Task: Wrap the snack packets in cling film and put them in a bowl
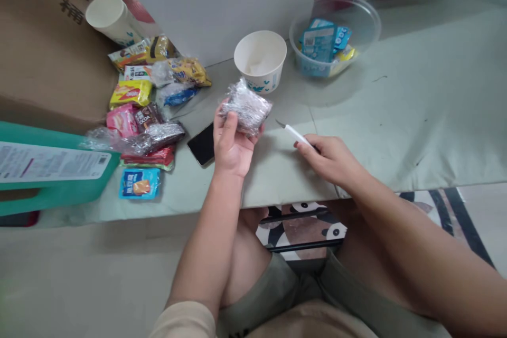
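Note:
My left hand [236,149] is closed around a small packet wrapped in clear plastic film [246,108], held up above the table in front of a paper bowl [260,60]. What lies inside the film cannot be made out. My right hand [329,158] grips a craft knife [296,134] by its white handle, the thin blade pointing up and left toward the packet. Blade and packet are apart. Partly behind my left wrist lies a dark phone [202,145].
Several snack packets [130,93] are piled at the left, with a blue packet [139,184] in front. A paper cup [113,18] leans by a cardboard box [43,42]. A green container [55,161] stands at the left edge. A clear plastic bowl [366,37] holds blue packets [319,42].

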`<control>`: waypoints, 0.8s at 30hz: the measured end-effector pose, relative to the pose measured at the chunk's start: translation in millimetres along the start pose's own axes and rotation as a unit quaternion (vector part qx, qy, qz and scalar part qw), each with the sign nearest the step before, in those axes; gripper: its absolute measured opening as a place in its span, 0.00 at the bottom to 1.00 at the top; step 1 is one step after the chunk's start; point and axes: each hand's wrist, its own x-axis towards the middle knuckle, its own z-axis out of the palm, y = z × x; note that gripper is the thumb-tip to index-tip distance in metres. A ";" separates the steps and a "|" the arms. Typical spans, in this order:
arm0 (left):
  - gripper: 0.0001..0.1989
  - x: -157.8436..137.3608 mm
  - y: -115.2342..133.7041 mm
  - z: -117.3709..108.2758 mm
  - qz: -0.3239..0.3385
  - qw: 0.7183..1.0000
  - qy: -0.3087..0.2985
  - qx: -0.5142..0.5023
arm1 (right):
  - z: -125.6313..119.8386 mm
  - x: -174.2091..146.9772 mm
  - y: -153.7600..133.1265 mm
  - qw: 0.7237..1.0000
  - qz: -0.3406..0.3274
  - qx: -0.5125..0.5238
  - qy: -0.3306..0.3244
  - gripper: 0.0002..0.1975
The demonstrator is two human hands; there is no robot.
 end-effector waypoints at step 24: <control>0.17 -5.0 -11.8 10.6 -0.153 0.980 -0.114 0.061 | 5.2 -0.9 7.7 0.923 -0.288 0.054 0.248 0.04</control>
